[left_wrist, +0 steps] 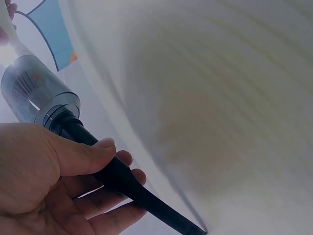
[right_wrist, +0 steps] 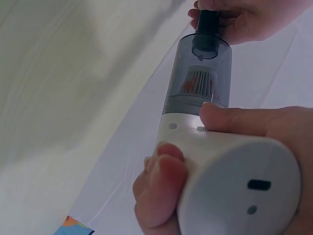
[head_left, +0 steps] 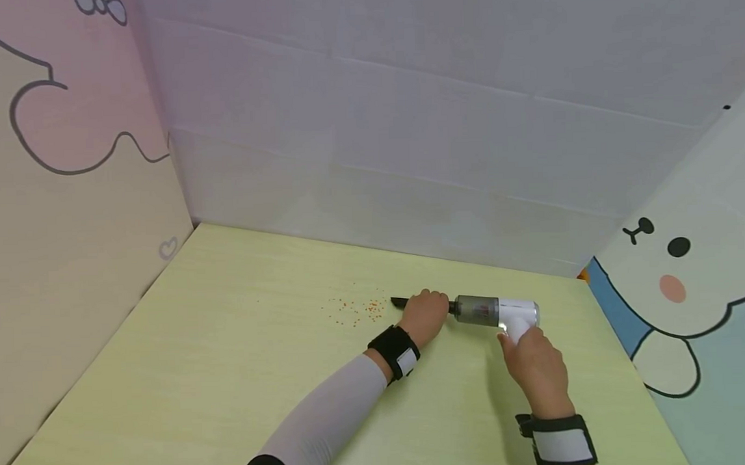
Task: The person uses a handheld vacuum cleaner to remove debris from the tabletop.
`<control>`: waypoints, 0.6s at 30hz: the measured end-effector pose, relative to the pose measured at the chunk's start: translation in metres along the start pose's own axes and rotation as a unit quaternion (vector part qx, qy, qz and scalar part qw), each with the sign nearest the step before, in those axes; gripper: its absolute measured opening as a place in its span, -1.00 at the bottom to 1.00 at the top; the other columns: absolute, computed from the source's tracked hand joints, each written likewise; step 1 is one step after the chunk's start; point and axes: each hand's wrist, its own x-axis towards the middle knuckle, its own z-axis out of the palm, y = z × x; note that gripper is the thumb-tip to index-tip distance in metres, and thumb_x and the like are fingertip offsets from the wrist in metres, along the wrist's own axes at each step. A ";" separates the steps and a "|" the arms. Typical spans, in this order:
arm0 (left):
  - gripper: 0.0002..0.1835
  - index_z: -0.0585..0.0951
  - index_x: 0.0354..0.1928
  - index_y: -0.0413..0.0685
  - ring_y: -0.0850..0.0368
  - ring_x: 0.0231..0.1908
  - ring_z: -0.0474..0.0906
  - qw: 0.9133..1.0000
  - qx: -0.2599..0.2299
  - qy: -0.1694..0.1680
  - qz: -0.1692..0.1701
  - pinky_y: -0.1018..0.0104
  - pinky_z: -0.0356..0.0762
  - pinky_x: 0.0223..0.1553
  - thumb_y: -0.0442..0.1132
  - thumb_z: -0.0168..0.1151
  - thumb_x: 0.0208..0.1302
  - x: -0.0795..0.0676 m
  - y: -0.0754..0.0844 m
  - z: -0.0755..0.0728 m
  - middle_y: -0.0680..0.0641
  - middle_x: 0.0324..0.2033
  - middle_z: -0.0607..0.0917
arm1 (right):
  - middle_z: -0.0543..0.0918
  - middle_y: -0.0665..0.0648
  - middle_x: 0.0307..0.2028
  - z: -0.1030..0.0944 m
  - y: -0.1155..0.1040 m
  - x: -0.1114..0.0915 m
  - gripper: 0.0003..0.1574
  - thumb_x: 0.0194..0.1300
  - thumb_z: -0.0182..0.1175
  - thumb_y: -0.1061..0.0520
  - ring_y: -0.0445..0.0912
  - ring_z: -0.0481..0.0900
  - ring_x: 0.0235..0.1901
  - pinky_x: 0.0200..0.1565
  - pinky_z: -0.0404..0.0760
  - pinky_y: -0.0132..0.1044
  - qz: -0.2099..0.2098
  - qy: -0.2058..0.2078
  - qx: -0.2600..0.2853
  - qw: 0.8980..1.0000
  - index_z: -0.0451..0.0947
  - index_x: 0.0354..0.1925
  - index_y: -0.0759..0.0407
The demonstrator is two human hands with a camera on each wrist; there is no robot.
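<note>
A white handheld vacuum cleaner (head_left: 518, 312) with a clear grey dust cup (right_wrist: 203, 73) lies between my two hands. My right hand (head_left: 537, 367) grips its handle, the thumb up against the white body in the right wrist view. My left hand (head_left: 426, 316) holds the black nozzle (left_wrist: 122, 178), thumb on one side and fingers on the other. The nozzle's flat tip points left, close to a scatter of small orange crumbs (head_left: 374, 308) on the pale yellow table. Inside the dust cup, orange bits show around the ribbed filter (right_wrist: 199, 83).
The pale yellow tabletop (head_left: 186, 376) meets a white back wall (head_left: 406, 135). Panels with cartoon drawings stand along the left (head_left: 72, 270) and right (head_left: 707, 303) sides. A small orange patch (head_left: 583, 275) shows at the far right corner.
</note>
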 end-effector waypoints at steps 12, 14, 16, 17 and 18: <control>-0.83 0.69 -0.04 0.00 0.12 -0.22 0.65 1.000 0.000 -0.001 -0.006 0.33 0.67 -0.28 -0.15 0.21 0.49 0.005 -0.004 0.004 0.02 -0.24 0.73 | 0.45 0.34 -0.46 0.004 0.000 0.006 -0.34 0.47 0.15 -0.07 0.10 0.47 -0.55 -0.63 0.43 -0.17 -0.014 0.010 0.003 1.000 0.30 -0.14 0.59; -0.83 0.69 -0.03 -0.01 0.12 -0.21 0.65 1.000 -0.001 -0.004 -0.009 0.31 0.68 -0.25 -0.15 0.21 0.49 0.005 -0.004 0.004 0.02 -0.23 0.74 | 0.46 0.35 -0.45 0.004 0.000 0.007 -0.33 0.48 0.15 -0.08 0.11 0.48 -0.54 -0.62 0.45 -0.17 -0.011 0.008 0.002 1.000 0.30 -0.12 0.61; -0.83 0.69 -0.03 -0.01 0.11 -0.19 0.66 1.000 0.001 -0.005 -0.011 0.30 0.69 -0.22 -0.16 0.21 0.49 0.006 -0.004 0.003 0.02 -0.22 0.74 | 0.47 0.36 -0.45 0.005 0.000 0.009 -0.32 0.47 0.15 -0.08 0.11 0.49 -0.54 -0.62 0.45 -0.16 -0.008 0.008 0.003 1.000 0.30 -0.11 0.61; -0.83 0.69 -0.03 -0.01 0.11 -0.18 0.66 1.000 0.000 -0.007 -0.012 0.29 0.70 -0.20 -0.16 0.21 0.49 0.006 -0.004 0.003 0.02 -0.21 0.74 | 0.47 0.37 -0.44 0.005 0.000 0.009 -0.31 0.47 0.15 -0.09 0.11 0.49 -0.54 -0.62 0.46 -0.16 -0.008 0.008 0.003 1.000 0.30 -0.11 0.62; -0.83 0.69 -0.03 -0.01 0.11 -0.17 0.66 1.000 0.000 -0.008 -0.013 0.28 0.70 -0.18 -0.17 0.20 0.49 0.006 -0.004 0.002 0.01 -0.21 0.74 | 0.48 0.37 -0.44 0.006 0.000 0.010 -0.31 0.47 0.15 -0.09 0.12 0.50 -0.54 -0.62 0.46 -0.15 -0.007 0.009 0.003 1.000 0.30 -0.11 0.62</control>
